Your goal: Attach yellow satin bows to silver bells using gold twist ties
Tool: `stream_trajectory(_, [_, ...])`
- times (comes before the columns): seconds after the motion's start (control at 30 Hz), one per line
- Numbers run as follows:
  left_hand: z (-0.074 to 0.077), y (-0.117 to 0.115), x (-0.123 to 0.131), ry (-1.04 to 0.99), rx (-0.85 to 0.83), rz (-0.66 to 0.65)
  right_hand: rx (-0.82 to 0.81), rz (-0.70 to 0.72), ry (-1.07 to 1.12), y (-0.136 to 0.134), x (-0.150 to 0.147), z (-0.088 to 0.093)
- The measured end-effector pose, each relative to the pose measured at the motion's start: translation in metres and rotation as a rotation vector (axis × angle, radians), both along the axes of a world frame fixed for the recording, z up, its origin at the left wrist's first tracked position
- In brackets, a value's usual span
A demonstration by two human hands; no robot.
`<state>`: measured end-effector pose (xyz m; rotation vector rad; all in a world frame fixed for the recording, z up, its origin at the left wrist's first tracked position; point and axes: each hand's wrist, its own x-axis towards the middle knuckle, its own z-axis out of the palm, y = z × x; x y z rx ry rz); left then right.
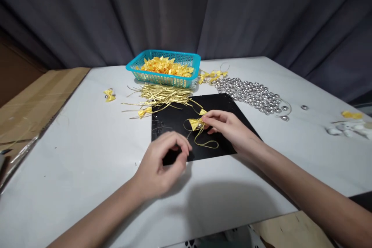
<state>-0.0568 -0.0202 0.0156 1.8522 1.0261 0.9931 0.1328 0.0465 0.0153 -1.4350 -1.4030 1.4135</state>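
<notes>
My right hand (229, 126) pinches a yellow ribbon bow (194, 124) at its right side, above a black mat (177, 113). A small shiny silver bell-like bead (199, 125) sits at the bow's middle. From the bow a thin gold cord (213, 145) trails down in a loop. My left hand (165, 162) is closed, thumb and fingertips curled together over the mat's near left edge; what is in them, if anything, cannot be made out. Behind the right fingertips another yellow bow (202, 112) lies on the mat, partly hidden.
Past the mat are a pile of gold cords (165, 95) and a blue basket (132, 66) of yellow bows. Silver beads (250, 93) are heaped at right. Finished-looking bows (109, 95) lie at left. A white figure (348, 128) lies far right on the white table (72, 155).
</notes>
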Motion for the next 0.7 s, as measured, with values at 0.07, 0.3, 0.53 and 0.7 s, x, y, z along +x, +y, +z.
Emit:
stream_trajectory(0.07, [0.000,0.000,0.000,0.067,0.014,-0.115,0.036,0.004,0.018,0.002,0.002,0.003])
stream_trajectory(0.3, [0.013,0.041,0.006,0.131,-0.019,0.162,0.134,0.156,0.084,-0.002,-0.004,0.019])
stream_trajectory(0.53, [0.003,0.049,0.018,0.041,-0.124,0.208,0.073,0.224,0.013,-0.004,0.009,0.020])
stream_trajectory(0.7, [-0.017,0.049,0.025,-0.049,-0.242,0.326,0.053,0.156,-0.102,0.006,0.034,0.032])
